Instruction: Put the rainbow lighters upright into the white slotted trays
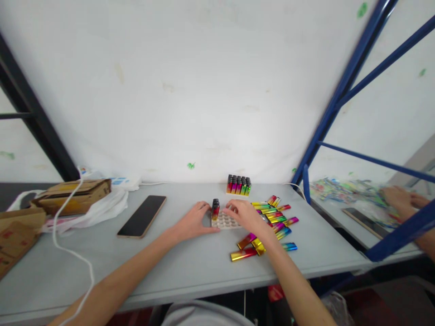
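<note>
A pale holder tray (226, 222) with rows of round holes lies on the table between my hands. A few black-topped lighters (215, 209) with red and gold bodies stand upright at its left end. My left hand (193, 222) is spread around that end, its thumb along the front corner and its fingers beside the standing lighters. Over the tray's right part is my right hand (245, 213), fingers bent and apart, with nothing visible in them. To its right lies a loose pile of shiny rainbow-coloured lighters (277, 217), partly hidden by my right forearm.
Behind the tray stands a block of upright lighters (239, 184) near the wall. A phone (142, 216) lies to the left, with a cardboard box (71, 197), plastic bags and a white cable (68, 249) beyond. A blue metal frame (319, 122) rises on the right.
</note>
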Motion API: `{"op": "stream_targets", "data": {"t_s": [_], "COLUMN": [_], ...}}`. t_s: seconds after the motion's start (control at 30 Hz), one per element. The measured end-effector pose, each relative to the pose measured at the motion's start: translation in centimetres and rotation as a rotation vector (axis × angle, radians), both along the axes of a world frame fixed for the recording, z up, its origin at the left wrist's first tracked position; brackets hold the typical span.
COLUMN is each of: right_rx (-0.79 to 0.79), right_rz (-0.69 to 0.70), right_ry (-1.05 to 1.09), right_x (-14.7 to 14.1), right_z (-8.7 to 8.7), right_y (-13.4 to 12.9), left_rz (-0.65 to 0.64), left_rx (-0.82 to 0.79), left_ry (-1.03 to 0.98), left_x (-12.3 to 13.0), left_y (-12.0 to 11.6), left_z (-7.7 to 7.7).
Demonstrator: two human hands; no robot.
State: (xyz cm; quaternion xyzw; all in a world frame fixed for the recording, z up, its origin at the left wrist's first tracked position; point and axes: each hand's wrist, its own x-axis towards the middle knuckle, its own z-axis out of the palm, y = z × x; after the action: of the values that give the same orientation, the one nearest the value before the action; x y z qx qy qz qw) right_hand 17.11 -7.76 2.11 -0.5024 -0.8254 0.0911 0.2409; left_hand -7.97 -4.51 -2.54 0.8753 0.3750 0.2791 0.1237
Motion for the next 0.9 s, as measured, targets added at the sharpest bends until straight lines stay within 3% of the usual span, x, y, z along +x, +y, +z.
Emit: {"op": "stream_targets", "data": {"t_s": [0.1,0.23,0.37,0.47,0.9], "right_rx": [0.001,-0.031,-0.118,-0.195,-0.131], "right_rz": [-0.048,-0.253,-0.322,-0.306,-0.306], "right_ry": [-0.023,-0.149,-0.217,-0.245,-0.217], "right_x": [3.7,9.0,12.3,12.8,10.2], "right_z": [0.3,-0.4,-1.4,-1.8,-0.9], "right_y": [1.2,2.3,2.9,3.2,2.6], "left_rz": [0.008,0.025,0.023,0.020,0.031], "left_rx": [-0.010,-0.036,-0.035,-0.037,-0.034], "left_ry": [0.017,0.037,0.038,0.045,0.044], "left_x": [-0.3,-0.7,-0.8,-0.8,-1.0], "left_y": [0.1,0.1,0.1,0.2,0.4], "left_z": [0.2,0.3,0.4,0.2,-0.1]}}
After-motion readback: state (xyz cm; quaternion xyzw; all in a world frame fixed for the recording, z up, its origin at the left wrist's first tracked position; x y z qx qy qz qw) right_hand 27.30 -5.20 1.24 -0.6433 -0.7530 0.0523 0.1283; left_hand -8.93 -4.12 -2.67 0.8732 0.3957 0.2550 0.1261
